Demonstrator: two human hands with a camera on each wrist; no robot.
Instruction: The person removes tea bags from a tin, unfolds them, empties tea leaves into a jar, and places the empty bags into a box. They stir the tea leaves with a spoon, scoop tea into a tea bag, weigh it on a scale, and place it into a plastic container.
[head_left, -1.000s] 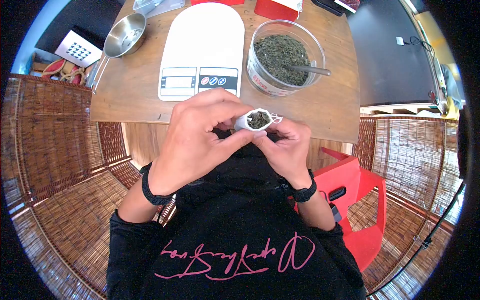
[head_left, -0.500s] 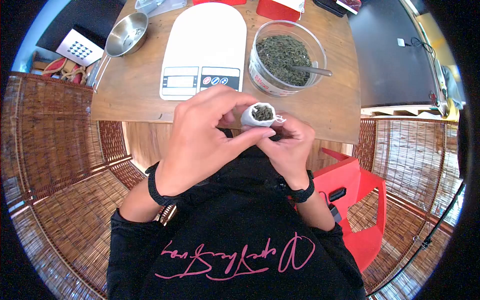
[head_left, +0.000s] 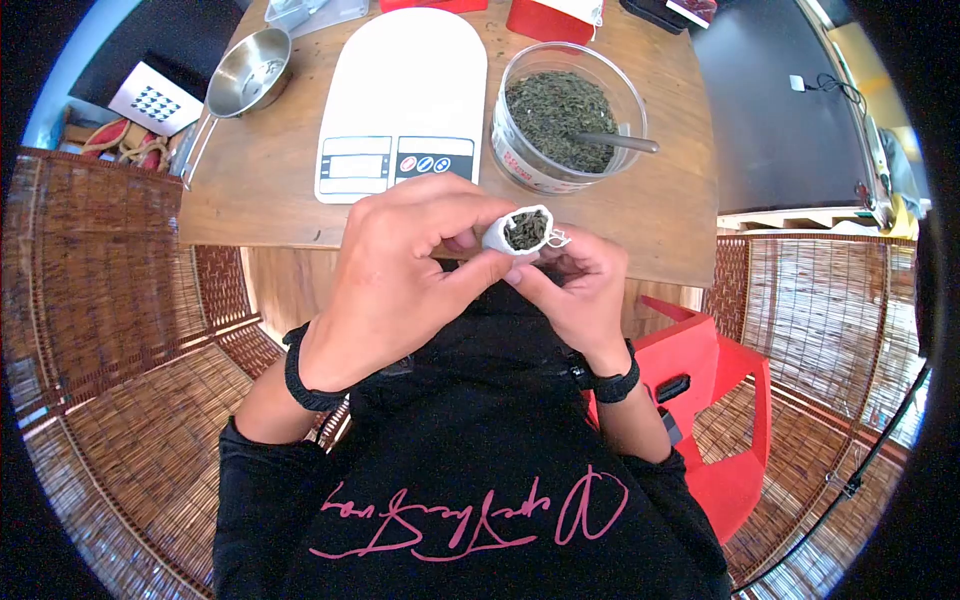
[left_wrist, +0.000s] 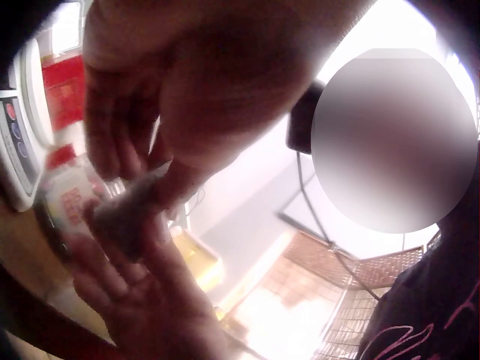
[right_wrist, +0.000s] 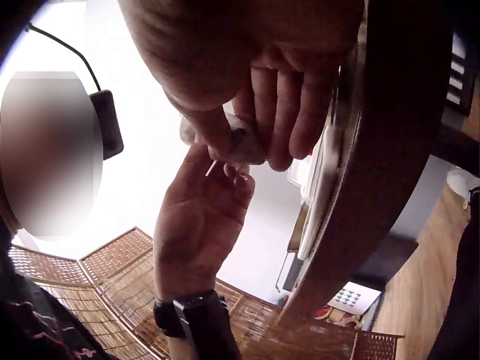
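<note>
A small white pouch (head_left: 500, 238) filled with dark dried leaves is held upright, mouth facing the head camera, with a thin string loop at its right side. The left hand (head_left: 400, 270) pinches its left side between thumb and fingers. From the right, the right hand (head_left: 582, 290) grips it, thumb at the lower front. Both wrist views show the two hands meeting at the pouch (left_wrist: 131, 217), (right_wrist: 244, 142) partly covered by fingers. Beyond the hands stand a white scale (head_left: 405, 90) and a clear tub (head_left: 507, 150) of dried leaves with a spoon (head_left: 620, 142) in it.
On the wooden table (head_left: 660, 215), a metal pan (head_left: 235, 85) with a long handle stands at the left. Red boxes (head_left: 545, 22) and a plastic container (head_left: 290, 12) are at the far edge. A red chair (head_left: 690, 370) is at the lower right.
Both hands have shifted slightly with the pouch, and its mouth has tilted and changed shape. The right thumb has come up against the pouch's lower front since the previous frame.
</note>
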